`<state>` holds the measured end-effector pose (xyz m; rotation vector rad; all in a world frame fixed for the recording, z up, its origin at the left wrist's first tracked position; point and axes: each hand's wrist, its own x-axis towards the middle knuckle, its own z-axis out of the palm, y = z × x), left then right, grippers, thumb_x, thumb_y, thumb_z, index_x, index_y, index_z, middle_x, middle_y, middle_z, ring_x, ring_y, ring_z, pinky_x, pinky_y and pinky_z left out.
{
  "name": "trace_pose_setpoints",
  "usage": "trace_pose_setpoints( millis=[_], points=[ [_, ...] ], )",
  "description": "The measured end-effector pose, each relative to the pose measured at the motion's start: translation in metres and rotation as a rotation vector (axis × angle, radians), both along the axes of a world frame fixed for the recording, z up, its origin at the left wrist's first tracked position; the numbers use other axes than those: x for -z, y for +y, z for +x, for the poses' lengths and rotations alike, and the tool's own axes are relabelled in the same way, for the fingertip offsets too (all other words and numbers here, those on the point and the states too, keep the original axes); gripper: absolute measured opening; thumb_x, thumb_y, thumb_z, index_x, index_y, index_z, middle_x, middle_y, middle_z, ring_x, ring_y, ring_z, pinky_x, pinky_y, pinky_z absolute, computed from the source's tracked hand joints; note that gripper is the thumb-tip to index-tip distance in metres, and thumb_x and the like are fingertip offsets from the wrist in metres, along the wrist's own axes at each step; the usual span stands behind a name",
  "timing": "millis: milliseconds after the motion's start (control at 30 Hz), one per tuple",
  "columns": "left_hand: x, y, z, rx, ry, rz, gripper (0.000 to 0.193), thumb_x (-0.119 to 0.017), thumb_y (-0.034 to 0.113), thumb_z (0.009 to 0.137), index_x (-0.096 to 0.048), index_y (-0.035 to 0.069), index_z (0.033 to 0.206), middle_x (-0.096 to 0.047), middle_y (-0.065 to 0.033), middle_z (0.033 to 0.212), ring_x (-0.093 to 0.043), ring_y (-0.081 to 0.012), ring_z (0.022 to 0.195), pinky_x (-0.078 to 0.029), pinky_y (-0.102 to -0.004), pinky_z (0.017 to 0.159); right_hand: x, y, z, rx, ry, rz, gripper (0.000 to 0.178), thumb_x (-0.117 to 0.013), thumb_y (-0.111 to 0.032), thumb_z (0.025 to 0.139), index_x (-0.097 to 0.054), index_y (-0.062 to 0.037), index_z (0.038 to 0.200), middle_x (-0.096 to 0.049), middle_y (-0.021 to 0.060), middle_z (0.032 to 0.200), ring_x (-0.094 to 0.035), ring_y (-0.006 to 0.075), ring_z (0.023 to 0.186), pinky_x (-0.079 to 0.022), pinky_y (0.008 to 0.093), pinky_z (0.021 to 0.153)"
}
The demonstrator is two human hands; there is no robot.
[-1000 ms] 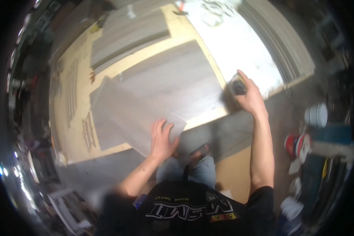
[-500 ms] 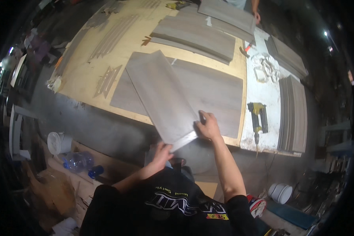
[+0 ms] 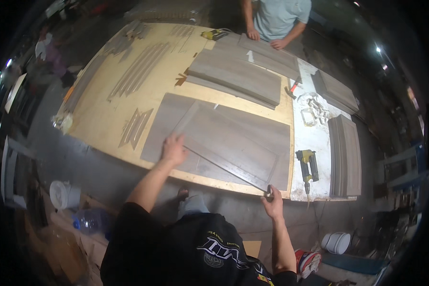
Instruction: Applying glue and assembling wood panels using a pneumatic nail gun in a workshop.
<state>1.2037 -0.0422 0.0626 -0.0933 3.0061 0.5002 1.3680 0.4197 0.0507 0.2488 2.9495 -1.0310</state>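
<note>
A grey-brown framed cabinet door [image 3: 233, 138], with a recessed middle, lies at a slant over a larger flat grey board [image 3: 159, 136] on the table. My left hand [image 3: 175, 151] grips its near left corner, fingers over the edge. At the near right corner my right hand [image 3: 272, 204] is closed around the edge, thumb and fingers pinching it. The door's dark near edge runs between both hands. Whether that edge is slightly raised off the board I cannot tell.
Right of the board lie a yellow-black nail gun [image 3: 308, 165], a red-handled hammer [image 3: 293, 88] and stacked doors [image 3: 343, 155]. Another stack [image 3: 236, 76] is behind. Thin strips [image 3: 139, 71] lie at left. Across the table stands a person [image 3: 279, 21], both hands near a door. A white bucket [image 3: 337, 243] is on the floor.
The door has gone from tilted up in my hands, plain side showing, to lying on the board, framed side up. My hands have moved farther apart. The person opposite has come into fuller view.
</note>
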Motion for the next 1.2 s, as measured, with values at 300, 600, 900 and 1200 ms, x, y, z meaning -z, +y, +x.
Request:
trace_pose_setpoints(
  millis=[300, 600, 900, 1200],
  points=[
    [0.027, -0.068, -0.06, 0.336, -0.028, 0.253, 0.068, -0.079, 0.015, 0.086, -0.053, 0.01, 0.148, -0.049, -0.0211, 0.148, -0.044, -0.0392, 0.14, -0.04, -0.0452, 0.116, 0.032, -0.003, -0.012, 0.188, 0.133, 0.116, 0.055, -0.079, -0.003, 0.078, -0.066, -0.0058, 0.131, -0.066, 0.0209, 0.118, -0.07, 0.0331, 0.091, -0.057, 0.0402, 0.081],
    [0.037, -0.089, -0.036, 0.371, 0.076, 0.255, 0.068, -0.083, 0.015, 0.08, -0.058, 0.007, 0.143, -0.061, -0.0251, 0.132, -0.056, -0.0437, 0.125, -0.046, -0.0489, 0.107, -0.005, -0.012, -0.022, 0.175, 0.05, 0.13, 0.046, -0.081, -0.007, 0.076, -0.071, -0.0082, 0.121, -0.069, 0.0193, 0.1, -0.069, 0.0373, 0.092, -0.056, 0.0422, 0.081],
    [0.044, -0.103, 0.083, 0.127, -0.048, 0.195, 0.069, -0.081, 0.02, 0.08, -0.055, 0.0, 0.141, -0.056, -0.026, 0.137, -0.055, -0.0454, 0.124, -0.045, -0.0534, 0.105, -0.014, -0.005, -0.015, 0.128, -0.055, 0.09, 0.048, -0.081, -0.011, 0.08, -0.067, -0.0149, 0.126, -0.067, 0.0152, 0.105, -0.066, 0.0371, 0.1, -0.054, 0.0443, 0.088],
    [0.059, -0.083, 0.154, -0.136, 0.137, 0.421, 0.071, -0.079, 0.011, 0.083, -0.049, 0.0, 0.146, -0.054, -0.0272, 0.142, -0.053, -0.0438, 0.131, -0.043, -0.0482, 0.111, -0.005, -0.002, -0.003, 0.095, 0.101, -0.062, 0.055, -0.078, 0.001, 0.078, -0.066, -0.0072, 0.131, -0.067, 0.0188, 0.115, -0.065, 0.0381, 0.107, -0.053, 0.0416, 0.093]
  ],
)
